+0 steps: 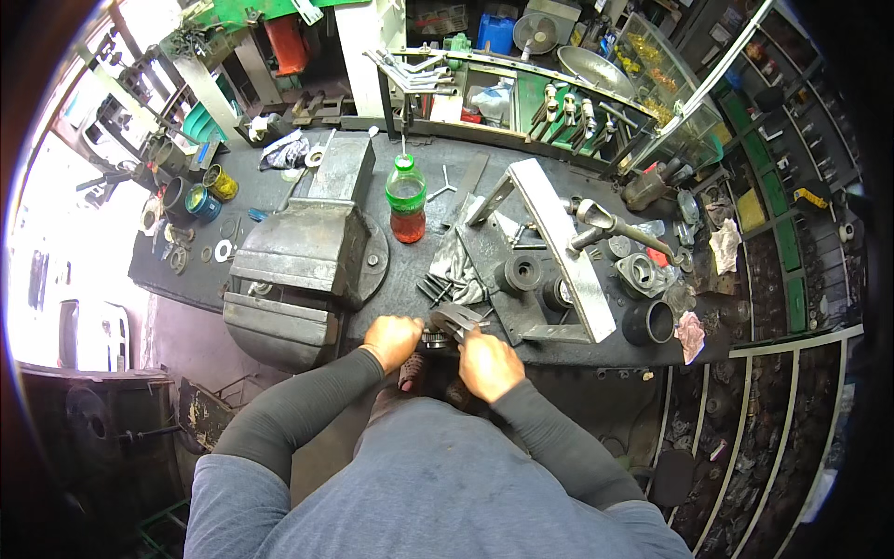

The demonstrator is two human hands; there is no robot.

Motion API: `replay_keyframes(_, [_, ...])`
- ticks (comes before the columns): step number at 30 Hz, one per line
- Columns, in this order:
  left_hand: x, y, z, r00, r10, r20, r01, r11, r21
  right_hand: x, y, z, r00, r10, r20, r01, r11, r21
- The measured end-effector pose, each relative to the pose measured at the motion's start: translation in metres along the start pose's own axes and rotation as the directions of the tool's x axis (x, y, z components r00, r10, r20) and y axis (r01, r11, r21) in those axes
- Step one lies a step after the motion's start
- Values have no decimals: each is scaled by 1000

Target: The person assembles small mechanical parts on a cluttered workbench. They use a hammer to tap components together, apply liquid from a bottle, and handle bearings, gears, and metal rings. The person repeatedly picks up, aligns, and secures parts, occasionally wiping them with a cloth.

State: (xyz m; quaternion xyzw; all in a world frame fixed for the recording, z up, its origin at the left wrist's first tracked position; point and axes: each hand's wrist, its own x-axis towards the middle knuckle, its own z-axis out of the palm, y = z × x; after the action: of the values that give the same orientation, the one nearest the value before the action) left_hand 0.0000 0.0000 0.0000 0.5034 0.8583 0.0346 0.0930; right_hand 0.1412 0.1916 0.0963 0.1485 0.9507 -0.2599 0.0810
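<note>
My left hand (393, 342) is closed in a fist at the front edge of the bench, and what it holds, if anything, is hidden. My right hand (491, 365) grips a grey, curved metal piece (454, 320) with a flat face. Between the two hands, a round ridged metal part (434, 338) sits at the bench edge, partly covered by the metal piece. Just beyond lie several dark metal pins (434, 288) and a crumpled grey cloth (456, 265). A thick dark metal ring (522, 273) stands right of the cloth.
A large bench vise (298, 252) fills the left side of the dark workbench (410, 289). Behind it stands a green-topped bottle with red liquid (407, 200). To the right rises a pale metal frame (559, 242). Cans (202, 203) and loose metal parts lie at both ends.
</note>
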Motion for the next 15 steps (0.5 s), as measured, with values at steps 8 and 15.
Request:
replay_keyframes(8, [1,-7,0,999,-18,-42,18,1000,12,9,-71,-100,798,-186,-574,345,921,181])
replay_keyframes(15, [13,-7,-4,996,30,-89,-27,999,37,-18,-27,-10,999,37,21,-37,999,-2])
